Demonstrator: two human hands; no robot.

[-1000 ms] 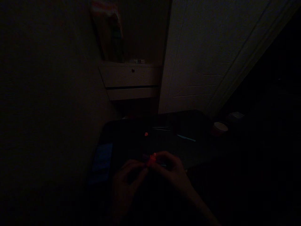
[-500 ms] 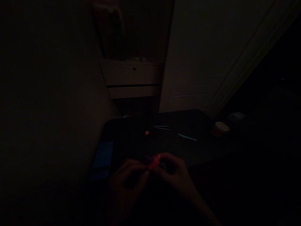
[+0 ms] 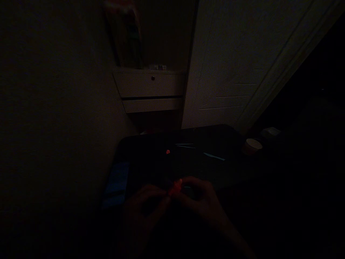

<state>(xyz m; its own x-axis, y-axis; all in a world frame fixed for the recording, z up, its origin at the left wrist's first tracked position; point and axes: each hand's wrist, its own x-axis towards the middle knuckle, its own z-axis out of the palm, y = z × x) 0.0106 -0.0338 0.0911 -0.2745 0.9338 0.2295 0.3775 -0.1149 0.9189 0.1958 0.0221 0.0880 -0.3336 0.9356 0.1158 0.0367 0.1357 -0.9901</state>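
Near the front of a dark table, my two hands meet around a small bright red-orange lump (image 3: 176, 187), too dim to name more exactly. My left hand (image 3: 147, 201) pinches its left side between thumb and fingers. On the other side, my right hand (image 3: 201, 194) grips it with thumb and forefinger. A faint pale thing shows just behind the right fingers, its kind unclear. Beyond the hands lies a second small red-orange piece (image 3: 168, 151) on the table (image 3: 151, 162).
Two thin light sticks (image 3: 185, 145) and a pale knife-shaped tool (image 3: 214, 156) lie farther back. A tub (image 3: 253, 145) stands at the right, beside a pale box (image 3: 271, 131). A bluish flat sheet or screen (image 3: 116, 183) is at left. Drawers (image 3: 152, 86) rise behind.
The fingers have shifted very slightly around the red-orange lump, and its glow looks dimmer. The view has moved a little; the things on the table stay put.
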